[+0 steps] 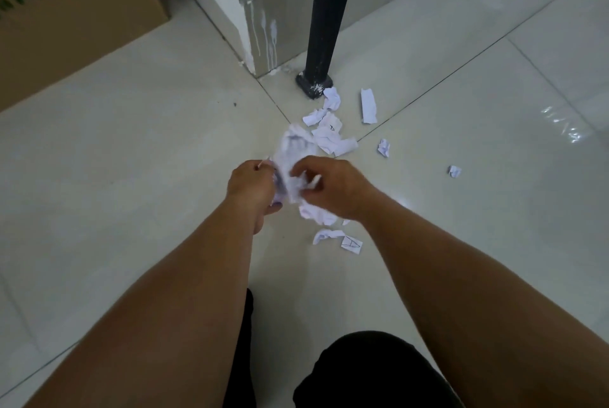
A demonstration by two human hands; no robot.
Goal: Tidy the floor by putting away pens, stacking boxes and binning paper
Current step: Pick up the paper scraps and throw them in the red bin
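glossy pale tiled floor (131, 160) with thin dark grout lines; black metal post (326, 18) beside white wall corner (227, 2).

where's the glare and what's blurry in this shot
Head view: glare streaks on the glossy floor tile at the right, plus a faint bright spot by the right hand; the paper wad held between it and the left hand is smeared; green lettering on the cardboard box is soft; the wide lens bends tile seams.

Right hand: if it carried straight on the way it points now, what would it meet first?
The right hand points leftward into the crumpled white paper wad it already grips; just beyond sits the left hand, though depth is unclear.
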